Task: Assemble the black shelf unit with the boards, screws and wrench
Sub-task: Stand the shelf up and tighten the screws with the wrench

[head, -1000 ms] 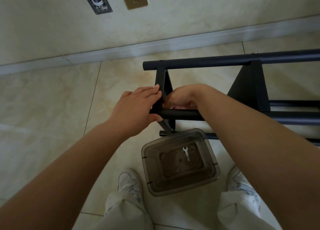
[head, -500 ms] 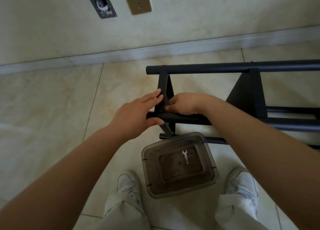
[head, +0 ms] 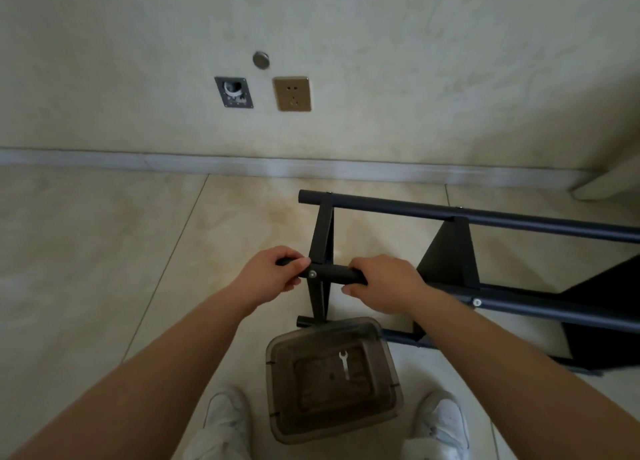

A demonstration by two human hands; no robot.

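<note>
Head view: both hands (head: pixel 273 275) around black tube (head: pixel 337 274)

Hands: two, left hand (head: pixel 275 275) and right hand (head: pixel 382 286), centre of frame
Shelf unit (head: pixel 457 251): one, centre to right
Visible screws: two, one (head: pixel 312 274) between the hands, one (head: pixel 477 302) at right
Wrench (head: pixel 344 364): one, lower centre
Plastic bin (head: pixel 388 369): one, lower centre
Shoes: two, left shoe (head: pixel 225 413), right shoe (head: pixel 445 416), bottom edge
Wall socket (head: pixel 292 93): one, upper centre
</note>
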